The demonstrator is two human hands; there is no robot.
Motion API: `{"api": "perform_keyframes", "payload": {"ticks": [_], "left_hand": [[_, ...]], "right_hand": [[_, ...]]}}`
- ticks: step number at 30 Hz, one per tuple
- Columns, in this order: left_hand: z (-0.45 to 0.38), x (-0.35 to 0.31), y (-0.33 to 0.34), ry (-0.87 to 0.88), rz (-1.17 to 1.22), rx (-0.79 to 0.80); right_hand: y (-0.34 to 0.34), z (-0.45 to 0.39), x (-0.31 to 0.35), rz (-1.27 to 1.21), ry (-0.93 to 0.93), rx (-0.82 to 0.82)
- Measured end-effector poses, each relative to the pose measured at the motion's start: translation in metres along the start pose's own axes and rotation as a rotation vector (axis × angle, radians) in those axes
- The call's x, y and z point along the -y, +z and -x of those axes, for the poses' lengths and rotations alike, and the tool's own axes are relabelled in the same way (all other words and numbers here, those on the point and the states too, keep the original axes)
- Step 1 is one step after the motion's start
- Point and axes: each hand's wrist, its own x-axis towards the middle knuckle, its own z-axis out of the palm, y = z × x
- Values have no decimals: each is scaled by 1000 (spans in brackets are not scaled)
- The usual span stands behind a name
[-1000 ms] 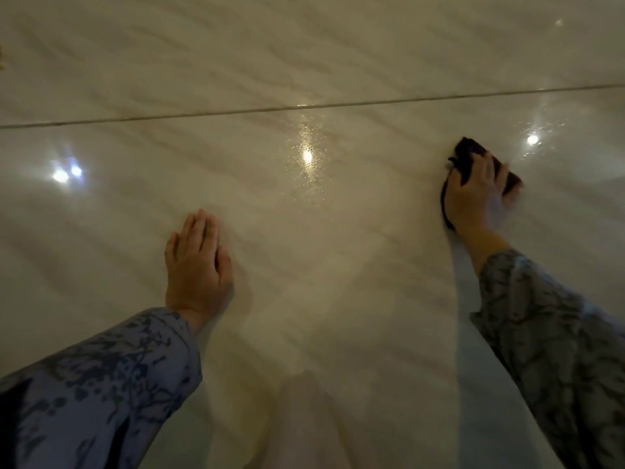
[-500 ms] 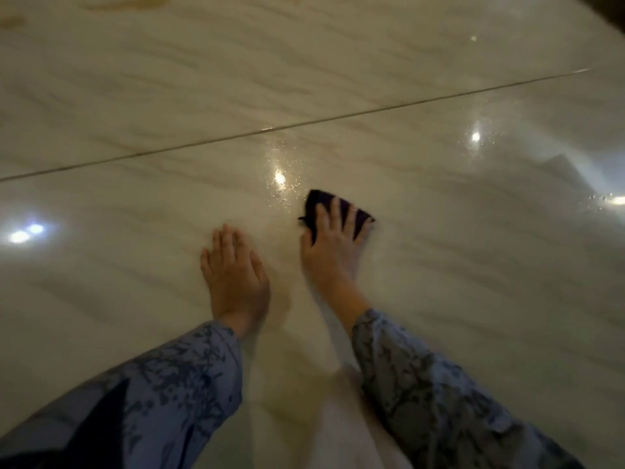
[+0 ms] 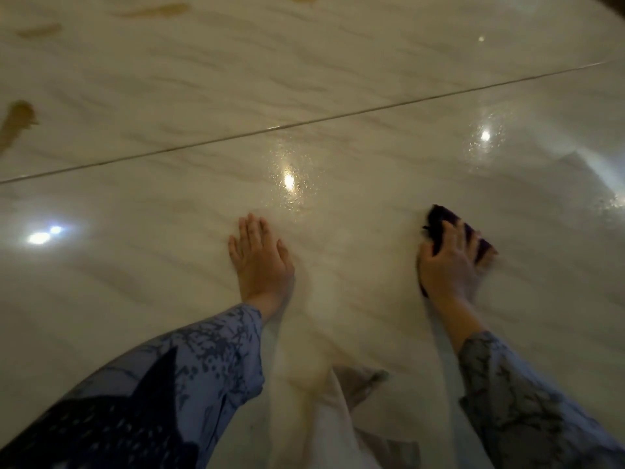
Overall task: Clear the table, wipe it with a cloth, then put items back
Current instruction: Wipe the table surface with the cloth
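A glossy pale marble table [image 3: 338, 79] fills the view, with a thin dark seam running across it. My right hand [image 3: 448, 262] presses flat on a small dark purple cloth [image 3: 439, 220] at the right, fingers spread over it; most of the cloth is hidden under the palm. My left hand [image 3: 258, 260] rests flat on the bare table surface at the centre, fingers straight, holding nothing. Both arms wear blue patterned sleeves.
Brownish stains [image 3: 18, 118] mark the far left of the table, and more stains [image 3: 159, 10] lie along the top edge. Lamp reflections [image 3: 289, 181] glint on the wet surface. The table's far right corner [image 3: 608, 15] shows dark beyond it.
My right hand slid the cloth left to beside my left hand, then back out to the right. The left hand stayed flat in place.
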Motion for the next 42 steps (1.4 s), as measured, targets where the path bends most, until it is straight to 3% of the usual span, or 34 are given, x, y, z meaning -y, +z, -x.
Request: {"api": "perform_keyframes", "payload": {"ticks": [5,8,11,14,16,20,25,42], "left_hand": [[1,-3,-7,3,3,33],[0,0,-11,0,44,78],[-7,8,-19,65,60,230],[-18,34,-47,90,279,358],[-10,72,-67,90,349,309],[28,178,-84,87,122,115],[63,271,-98,-95,-31,-14],[69,283,-89,-48,-55,-106]], "right_hand": [[-8,19,-7,44,159,7],[-5,58,20,79,41,52],[3,101,54,130,-158,116],[13,122,86,153,-279,153],[15,122,102,166,-305,162],[23,122,140,155,-328,169],[45,156,202,87,-477,172],[77,138,402,56,-548,143]]}}
